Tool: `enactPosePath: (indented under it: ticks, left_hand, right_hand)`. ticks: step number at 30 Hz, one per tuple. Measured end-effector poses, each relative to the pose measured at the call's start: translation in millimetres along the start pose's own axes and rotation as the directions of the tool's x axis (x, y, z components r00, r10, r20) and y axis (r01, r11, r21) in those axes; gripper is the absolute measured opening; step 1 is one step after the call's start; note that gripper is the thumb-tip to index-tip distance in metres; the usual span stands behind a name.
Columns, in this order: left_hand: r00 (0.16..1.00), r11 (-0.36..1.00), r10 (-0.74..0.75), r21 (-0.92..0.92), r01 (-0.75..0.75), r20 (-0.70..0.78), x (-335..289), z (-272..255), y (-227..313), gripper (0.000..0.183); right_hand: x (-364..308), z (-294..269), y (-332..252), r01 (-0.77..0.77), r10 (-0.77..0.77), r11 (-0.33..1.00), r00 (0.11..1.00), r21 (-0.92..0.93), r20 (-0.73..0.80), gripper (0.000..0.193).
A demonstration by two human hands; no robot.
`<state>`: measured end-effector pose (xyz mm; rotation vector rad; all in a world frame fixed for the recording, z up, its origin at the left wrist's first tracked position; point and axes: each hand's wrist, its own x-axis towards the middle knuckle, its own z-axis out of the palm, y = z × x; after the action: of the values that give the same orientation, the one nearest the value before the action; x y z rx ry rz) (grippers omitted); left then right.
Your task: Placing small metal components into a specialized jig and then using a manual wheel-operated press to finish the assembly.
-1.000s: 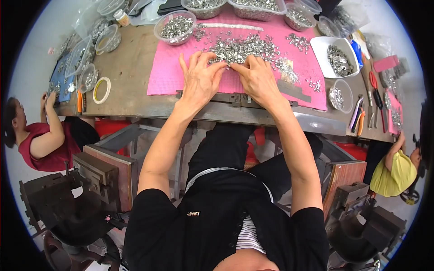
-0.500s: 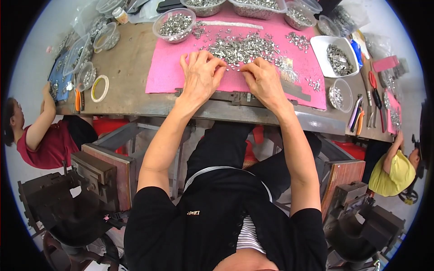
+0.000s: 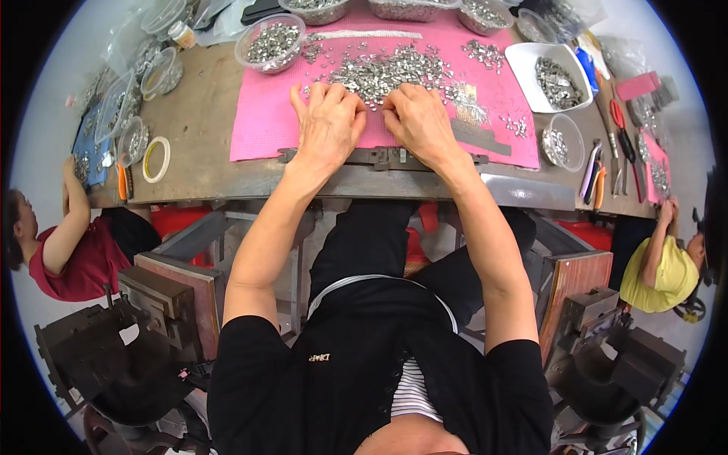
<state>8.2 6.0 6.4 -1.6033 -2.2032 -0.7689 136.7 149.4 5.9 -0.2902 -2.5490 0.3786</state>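
A pile of small silver metal pieces (image 3: 394,68) lies on a pink textured mat (image 3: 254,114). My left hand (image 3: 327,125) is at the near left edge of the pile, its fingers curled down and the little finger raised apart. Close beside it, my right hand (image 3: 419,121) bends over the pile's near side with thumb and forefinger drawn together. Both sets of fingertips point down into the pieces, and what they pinch, if anything, is too small or hidden. Just below the hands, a dark metal strip fixture (image 3: 387,158) runs along the bench edge.
A round tub (image 3: 270,45) of metal pieces stands at the mat's far left; a white tray (image 3: 522,64) and clear cup (image 3: 576,148) sit right. Pliers (image 3: 599,178) lie beyond, a tape roll (image 3: 157,159) left. Other people work at both sides: red sleeve (image 3: 72,258), yellow shirt (image 3: 652,277).
The whole bench view has shifted slightly left. My hands remain over the near edge of the pile, and the right hand has turned slightly, its fingers more curled.
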Motion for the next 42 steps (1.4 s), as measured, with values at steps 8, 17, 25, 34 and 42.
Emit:
enactPosePath:
  ticks: [8, 17, 25, 34, 42]
  left_hand:
    - [1.0, 0.999, 0.023, -0.029, -0.023, 0.005, 1, 1, -4, 0.005]
    - [1.0, 0.999, 0.003, -0.035, -0.003, 0.003, 1, 2, -1, 0.006]
    - [0.996, 0.952, 0.082, -0.293, -0.087, -0.029, -6, -3, 28, 0.007]
    - [0.981, 0.894, 0.192, -0.414, -0.17, 0.011, -9, 12, 73, 0.013]
    - [0.975, 0.891, 0.221, -0.412, -0.191, 0.026, -12, 16, 75, 0.012]
  right_hand:
    - [-5, -17, 9, 0.008, -0.008, 1.0, 0.998, 0.003, 0.058, 0.01]
    - [-6, -3, 2, 0.014, -0.015, 1.0, 0.996, -0.022, -0.083, 0.01]
    - [-27, -59, 9, -0.179, 0.181, 0.935, 0.983, 0.307, 0.023, 0.009]
    - [-87, -69, 7, -0.1, 0.107, 0.976, 0.994, 0.195, -0.024, 0.014]
    - [-94, -67, 5, -0.052, 0.064, 0.99, 0.993, 0.128, -0.098, 0.013]
